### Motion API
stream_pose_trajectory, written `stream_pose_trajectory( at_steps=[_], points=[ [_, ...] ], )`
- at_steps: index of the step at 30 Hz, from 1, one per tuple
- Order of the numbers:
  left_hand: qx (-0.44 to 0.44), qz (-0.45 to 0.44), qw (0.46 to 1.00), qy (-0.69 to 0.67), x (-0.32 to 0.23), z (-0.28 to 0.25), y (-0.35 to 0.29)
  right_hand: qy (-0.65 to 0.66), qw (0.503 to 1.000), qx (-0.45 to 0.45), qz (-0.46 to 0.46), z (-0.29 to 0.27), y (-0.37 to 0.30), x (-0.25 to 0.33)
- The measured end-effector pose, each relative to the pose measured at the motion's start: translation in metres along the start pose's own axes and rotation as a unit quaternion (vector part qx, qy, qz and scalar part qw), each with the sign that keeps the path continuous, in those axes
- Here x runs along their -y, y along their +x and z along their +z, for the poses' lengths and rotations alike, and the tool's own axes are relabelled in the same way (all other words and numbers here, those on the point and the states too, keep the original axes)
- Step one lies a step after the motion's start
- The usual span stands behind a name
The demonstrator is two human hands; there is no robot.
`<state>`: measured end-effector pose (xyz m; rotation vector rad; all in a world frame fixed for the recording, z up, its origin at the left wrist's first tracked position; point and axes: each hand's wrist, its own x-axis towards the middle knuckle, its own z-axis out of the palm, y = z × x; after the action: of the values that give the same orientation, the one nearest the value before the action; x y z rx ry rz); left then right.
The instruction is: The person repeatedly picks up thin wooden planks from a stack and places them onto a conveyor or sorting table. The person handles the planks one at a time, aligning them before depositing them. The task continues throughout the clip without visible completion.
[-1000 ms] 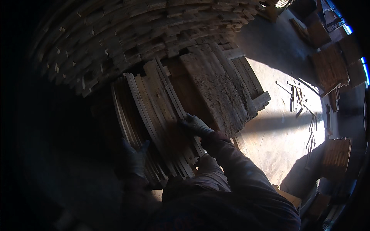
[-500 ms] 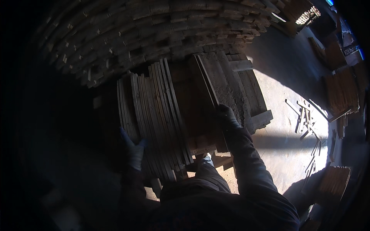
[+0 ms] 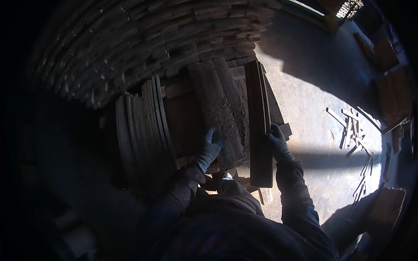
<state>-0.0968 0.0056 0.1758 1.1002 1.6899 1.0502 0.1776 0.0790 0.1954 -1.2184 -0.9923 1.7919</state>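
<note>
My right hand (image 3: 279, 142), in a pale work glove, grips the right edge of a small set of wooden boards (image 3: 257, 126). They stand nearly on edge at the right side of the pallet-like base. My gloved left hand (image 3: 210, 150) has its thumb and fingers apart and holds nothing. It is over the near part of a rough, bark-edged plank (image 3: 222, 104) that lies flat; whether it touches the wood I cannot tell. Left of it, a row of thin boards (image 3: 141, 130) stands on edge, packed side by side.
Tall layered stacks of boards (image 3: 165, 37) rise at the far side. Loose wood strips (image 3: 352, 126) lie scattered on the sunlit floor (image 3: 305, 117) to the right, with more wood piles (image 3: 394, 93) beyond. The left side is in deep shadow.
My right hand has moved right with the boards, uncovering the bark-edged plank. My left hand has left the standing row and come right, over that plank. The view has shifted slightly.
</note>
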Motion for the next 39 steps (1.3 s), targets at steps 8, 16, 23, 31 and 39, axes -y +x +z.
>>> stream_pose_trajectory(
  at_steps=[8, 16, 23, 31, 39],
  points=[
    [0.310, -0.097, 0.928, -0.182, -0.059, 0.061, -0.018, 0.152, 0.985, 0.058, 0.064, 0.034, -0.006, -0.018],
    [0.092, -0.290, 0.945, -0.124, -0.019, -0.030, -0.008, 0.324, 0.942, 0.009, 0.083, -0.010, 0.016, -0.034],
    [0.176, -0.273, 0.902, -0.283, -0.043, -0.045, -0.011, 0.512, 0.642, -0.470, -0.324, -0.367, -0.041, 0.115],
    [0.153, -0.304, 0.923, -0.179, -0.030, -0.013, -0.013, 0.122, 0.990, -0.010, 0.070, -0.014, 0.000, 0.026],
    [-0.002, -0.167, 0.983, -0.069, -0.011, -0.001, 0.014, 0.204, 0.974, -0.103, 0.018, -0.096, -0.009, -0.017]
  ],
)
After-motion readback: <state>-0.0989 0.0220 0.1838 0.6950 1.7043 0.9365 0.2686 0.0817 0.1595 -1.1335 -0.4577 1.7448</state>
